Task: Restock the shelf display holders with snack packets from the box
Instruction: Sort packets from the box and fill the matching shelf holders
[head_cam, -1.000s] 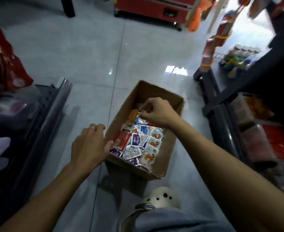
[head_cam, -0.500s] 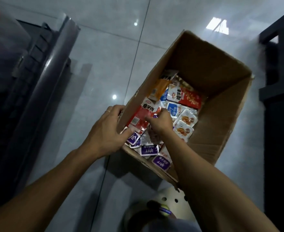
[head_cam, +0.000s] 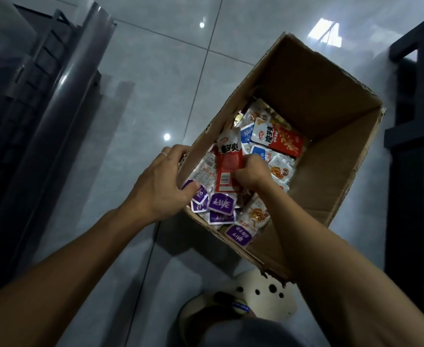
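Glossy grey floor tiles carry the cardboard box, which stands open with its near wall against your shoe. Loose snack packets lie heaped in the near half of the box; purple packets sit nearest you, a red-and-white packet farther in. No display holder is in view, so nothing is restocked yet.

Risks, as judged: your right hand pinches only the lower edge of the tall red packet; a slick foil edge held that thinly may slip as you lift. Neighbouring packets overlap it and could be dragged over the low near wall. The box may also slide on the polished tile if the bracing hand lets go.

Pose: your left hand grips the box's left wall, fingers curled over the rim, thumb inside against a purple packet. Your right forearm crosses the near wall, wrist bent down, fingers closed on the red packet.
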A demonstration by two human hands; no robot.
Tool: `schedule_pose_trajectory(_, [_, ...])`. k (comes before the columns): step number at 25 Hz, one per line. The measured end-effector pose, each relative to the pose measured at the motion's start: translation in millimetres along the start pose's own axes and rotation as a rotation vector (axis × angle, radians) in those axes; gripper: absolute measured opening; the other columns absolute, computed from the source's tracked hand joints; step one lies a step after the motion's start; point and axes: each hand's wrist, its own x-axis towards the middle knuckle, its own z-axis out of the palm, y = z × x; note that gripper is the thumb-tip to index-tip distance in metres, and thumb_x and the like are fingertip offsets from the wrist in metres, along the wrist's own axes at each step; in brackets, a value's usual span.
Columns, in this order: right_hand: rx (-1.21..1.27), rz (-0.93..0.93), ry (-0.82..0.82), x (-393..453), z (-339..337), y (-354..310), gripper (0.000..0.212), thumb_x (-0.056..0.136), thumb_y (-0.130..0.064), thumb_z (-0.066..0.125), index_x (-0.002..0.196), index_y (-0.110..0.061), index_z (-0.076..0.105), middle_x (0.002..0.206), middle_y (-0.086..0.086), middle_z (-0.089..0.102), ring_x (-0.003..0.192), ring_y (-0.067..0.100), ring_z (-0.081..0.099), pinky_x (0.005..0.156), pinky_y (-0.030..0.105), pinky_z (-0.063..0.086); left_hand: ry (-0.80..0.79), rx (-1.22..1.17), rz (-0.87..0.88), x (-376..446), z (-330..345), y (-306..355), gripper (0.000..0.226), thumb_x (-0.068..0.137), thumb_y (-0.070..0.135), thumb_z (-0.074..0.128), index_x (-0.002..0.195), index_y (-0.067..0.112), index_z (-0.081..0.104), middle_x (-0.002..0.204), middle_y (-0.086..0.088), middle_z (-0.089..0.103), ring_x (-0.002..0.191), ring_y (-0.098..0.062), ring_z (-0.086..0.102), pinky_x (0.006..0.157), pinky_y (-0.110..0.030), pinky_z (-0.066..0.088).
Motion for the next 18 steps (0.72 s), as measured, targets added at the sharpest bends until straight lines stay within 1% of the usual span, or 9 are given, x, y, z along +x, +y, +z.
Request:
schedule_pose_trajectory(3, [-0.454, -0.103, 0.0, 0.8, -11.0, 13.8, 0.032, 0.085, -0.041, 0.067, 0.111, -0.024, 0.059, 0.129, 0.005, 0.046, 0.114, 0.026, 0.054, 0.098, 0.047, 0.047, 0.003, 0.013, 0.007, 1.2, 1.2, 1.9, 0.064, 0.084, 0.035, 0.072, 0.137, 0.023, 0.04, 0.127, 0.0, 0.053, 0.098, -0.011, 0.055, 0.075, -0.025, 0.053])
schedule_pose_trajectory(5, [-0.573, -0.149, -0.016, -6.0, -6.4, 15.8, 0.04, 0.087, -0.042, 0.066, 0.12, -0.024, 0.053, 0.122, 0.007, 0.05, 0.109, 0.026, 0.055, 0.1, 0.05, 0.044, 0.006, 0.01, 0.01, 1.4, 0.2, 1.8, 0.062, 0.084, 0.035, 0.073, 0.136, 0.024, 0.041, 0.124, 0.001, 0.054, 0.098, -0.012, 0.059, 0.079, -0.031, 0.057])
schedule_pose_trajectory(8, [-0.374, -0.104, -0.035, -13.1, 3.1, 21.5, 0.058, 0.083, -0.031, 0.073, 0.127, -0.019, 0.036, 0.099, 0.003, 0.06, 0.097, 0.026, 0.062, 0.095, 0.049, 0.049, -0.005, 0.024, 0.011, 1.9, -0.1, 3.2, 0.06, 0.084, 0.035, 0.072, 0.135, 0.025, 0.041, 0.123, 0.001, 0.055, 0.1, -0.015, 0.06, 0.082, -0.038, 0.058])
schedule_pose_trajectory(10, [-0.17, -0.016, -0.063, -15.3, 1.2, 22.4, 0.072, 0.08, -0.02, 0.077, 0.132, -0.016, 0.028, 0.097, 0.004, 0.059, 0.091, 0.027, 0.065, 0.086, 0.046, 0.056, -0.005, 0.033, 0.017, 1.7, 1.2, 4.8, 0.059, 0.085, 0.033, 0.072, 0.135, 0.024, 0.042, 0.123, 0.0, 0.055, 0.104, -0.018, 0.06, 0.084, -0.041, 0.058])
schedule_pose_trajectory(11, [-0.096, 0.003, -0.083, -16.6, -3.1, 22.5, 0.066, 0.081, -0.017, 0.076, 0.13, -0.014, 0.032, 0.098, 0.005, 0.06, 0.089, 0.025, 0.066, 0.082, 0.041, 0.057, -0.002, 0.035, 0.015, 1.8, 1.8, 5.4, 0.058, 0.085, 0.033, 0.072, 0.134, 0.024, 0.042, 0.124, -0.001, 0.055, 0.105, -0.018, 0.06, 0.084, -0.041, 0.058])
schedule_pose_trajectory(13, [-0.075, -0.028, -0.149, -22.6, -14.0, 20.5, 0.028, 0.087, -0.015, 0.069, 0.107, -0.011, 0.051, 0.1, 0.005, 0.064, 0.082, 0.017, 0.067, 0.07, 0.027, 0.056, 0.001, 0.051, 0.006, 2.0, 2.3, 6.1, 0.056, 0.086, 0.033, 0.071, 0.133, 0.023, 0.043, 0.122, -0.001, 0.055, 0.102, -0.018, 0.06, 0.082, -0.041, 0.059])
schedule_pose_trajectory(14, [-0.096, -0.064, -0.184, -26.5, -19.6, 18.7, 0.012, 0.089, -0.015, 0.066, 0.096, -0.015, 0.056, 0.101, 0.005, 0.066, 0.08, 0.013, 0.066, 0.067, 0.023, 0.054, 0.0, 0.063, 0.003, 1.9, 2.0, 6.2, 0.055, 0.085, 0.033, 0.071, 0.132, 0.023, 0.044, 0.12, -0.001, 0.055, 0.1, -0.018, 0.06, 0.081, -0.041, 0.059])
schedule_pose_trajectory(16, [-0.122, -0.146, -0.215, -32.7, -28.5, 16.9, 0.008, 0.092, -0.015, 0.062, 0.088, -0.02, 0.058, 0.098, 0.002, 0.066, 0.081, 0.01, 0.064, 0.071, 0.023, 0.054, 0.0, 0.083, -0.003, 0.9, 1.1, 7.6, 0.052, 0.085, 0.033, 0.071, 0.129, 0.022, 0.045, 0.117, -0.002, 0.056, 0.098, -0.019, 0.061, 0.081, -0.042, 0.059])
schedule_pose_trajectory(18, [-0.034, -0.178, -0.176, -40.1, -37.5, 14.1, 0.007, 0.093, -0.012, 0.06, 0.089, -0.018, 0.058, 0.092, 0.0, 0.064, 0.081, 0.009, 0.062, 0.072, 0.023, 0.053, 0.008, 0.112, -0.019, 0.4, 0.2, 9.1, 0.052, 0.085, 0.033, 0.071, 0.129, 0.021, 0.046, 0.116, -0.001, 0.056, 0.097, -0.02, 0.061, 0.081, -0.042, 0.058])
